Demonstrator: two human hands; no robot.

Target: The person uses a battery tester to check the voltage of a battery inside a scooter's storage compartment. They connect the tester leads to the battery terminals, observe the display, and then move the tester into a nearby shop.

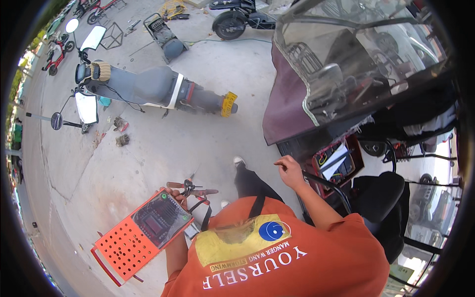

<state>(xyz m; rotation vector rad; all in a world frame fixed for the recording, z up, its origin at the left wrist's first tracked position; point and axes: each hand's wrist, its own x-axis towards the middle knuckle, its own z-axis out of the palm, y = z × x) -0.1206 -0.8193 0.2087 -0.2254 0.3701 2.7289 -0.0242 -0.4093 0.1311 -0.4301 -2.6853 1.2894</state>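
Observation:
My left hand (179, 197) grips the upper end of an orange box-shaped device (123, 250). The device has a perforated orange panel, a handle at its far-left end and a dark panel under a clear cover. Beside the same hand is a bunch of hand tools (189, 188), with a screwdriver and red-handled pliers or clamps among them; how the fingers hold them is partly hidden. My right hand (289, 171) hovers by the side of a covered vehicle, its fingers loosely bent and apart, with nothing visible in it. Just beyond it is an open compartment (336, 166) with batteries and wires.
The covered vehicle (292, 99) with its clear windscreen fills the right. A grey electric scooter (148, 84) stands at the upper left. Work gloves (121, 131) lie on the concrete ground. Farther off are a scooter frame part (166, 39) and a black-wheeled bike (232, 22).

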